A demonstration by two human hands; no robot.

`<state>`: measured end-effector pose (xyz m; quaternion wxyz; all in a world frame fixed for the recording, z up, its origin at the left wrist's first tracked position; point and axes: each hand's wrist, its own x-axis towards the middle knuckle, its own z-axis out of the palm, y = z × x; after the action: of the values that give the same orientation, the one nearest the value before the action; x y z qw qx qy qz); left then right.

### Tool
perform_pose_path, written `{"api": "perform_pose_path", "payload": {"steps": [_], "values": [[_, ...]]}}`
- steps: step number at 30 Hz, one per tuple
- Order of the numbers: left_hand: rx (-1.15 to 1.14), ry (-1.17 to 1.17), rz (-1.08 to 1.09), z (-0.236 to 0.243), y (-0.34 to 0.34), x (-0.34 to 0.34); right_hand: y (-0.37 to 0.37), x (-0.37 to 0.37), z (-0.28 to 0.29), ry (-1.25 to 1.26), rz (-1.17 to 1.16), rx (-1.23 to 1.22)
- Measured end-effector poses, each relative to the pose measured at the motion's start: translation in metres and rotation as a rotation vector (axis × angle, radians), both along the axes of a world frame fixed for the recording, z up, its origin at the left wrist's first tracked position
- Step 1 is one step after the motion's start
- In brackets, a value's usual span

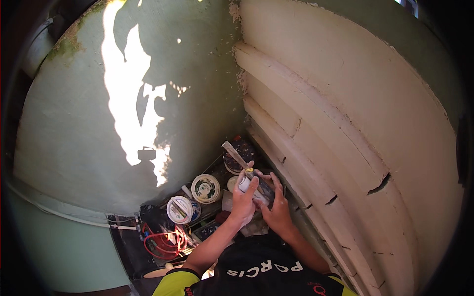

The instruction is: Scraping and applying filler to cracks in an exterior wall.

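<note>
In front of my chest, both hands are close together, fingers dusted with white. My left hand point(242, 203) is closed around a small white cylinder point(244, 184), its thumb laid along it. The fingertips also touch a long scraper point(236, 155) with a pale, crusted flat blade. The blade points up and away to the left. My right hand point(277, 206) is closed about the scraper's dark handle, which has a yellow band near the blade. A pale piece below the handle, between the palms, is partly hidden; I cannot make out what it is.
Beyond my hands stand a dark, splattered bucket point(239, 154) and two white tubs point(206, 189) point(180, 210). Red hose point(165, 245) lies coiled beside a black bag point(157, 217). A green wall point(74, 128) rises left; a pale ridged wall point(316, 113) with cracks closes in on the right.
</note>
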<state>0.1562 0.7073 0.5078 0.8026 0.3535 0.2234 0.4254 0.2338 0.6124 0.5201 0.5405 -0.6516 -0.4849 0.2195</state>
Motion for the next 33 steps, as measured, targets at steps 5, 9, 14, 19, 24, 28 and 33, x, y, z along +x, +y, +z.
{"api": "perform_pose_path", "payload": {"steps": [5,9,14,19,24,28,33], "values": [[-0.101,-0.05,0.172,0.016,0.034,-0.002,-0.023,0.009,0.004,0.151,-0.069,-0.133],[0.142,0.04,0.348,0.03,0.102,-0.031,-0.042,0.039,0.024,-0.061,-0.127,-0.103],[0.526,0.27,0.306,0.028,0.136,-0.053,-0.019,0.087,0.093,-0.624,-0.421,0.072],[0.62,0.4,0.273,0.061,0.153,-0.05,0.011,0.107,0.16,-0.63,-0.461,0.134],[0.348,0.114,0.023,0.042,0.096,-0.027,0.013,0.083,0.106,-0.091,-0.257,-0.043],[0.287,0.279,-0.132,0.02,0.053,-0.009,0.01,0.041,0.034,0.116,-0.155,-0.086],[0.648,0.259,-0.286,0.011,0.03,0.014,-0.004,0.028,-0.014,0.201,-0.131,0.036]]}}
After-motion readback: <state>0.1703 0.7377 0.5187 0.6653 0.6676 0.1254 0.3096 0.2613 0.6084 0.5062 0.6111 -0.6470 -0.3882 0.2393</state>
